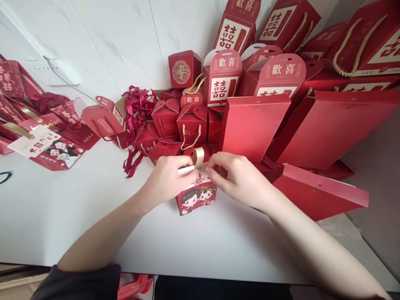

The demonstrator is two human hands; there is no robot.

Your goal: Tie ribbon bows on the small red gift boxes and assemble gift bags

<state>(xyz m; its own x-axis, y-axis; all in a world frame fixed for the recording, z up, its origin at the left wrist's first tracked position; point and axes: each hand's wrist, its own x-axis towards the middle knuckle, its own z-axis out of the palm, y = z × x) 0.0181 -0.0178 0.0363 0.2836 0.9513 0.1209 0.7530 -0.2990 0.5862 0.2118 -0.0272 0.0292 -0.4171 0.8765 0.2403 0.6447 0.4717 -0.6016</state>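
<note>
The small red cartoon box (196, 196) stands upright on the white table (62, 208), nearer its front edge than the wall, gold ribbon loop (198, 157) rising above its top, left hand (167, 179) and right hand (240, 177) pinching there from either side, equally close.

Red gift boxes everywhere on this white table (62, 208)

Rope-handled bags (359, 41) stacked at back, ribbon tangle (139, 104) near the wall, flat card (46, 148) lying left.
</note>
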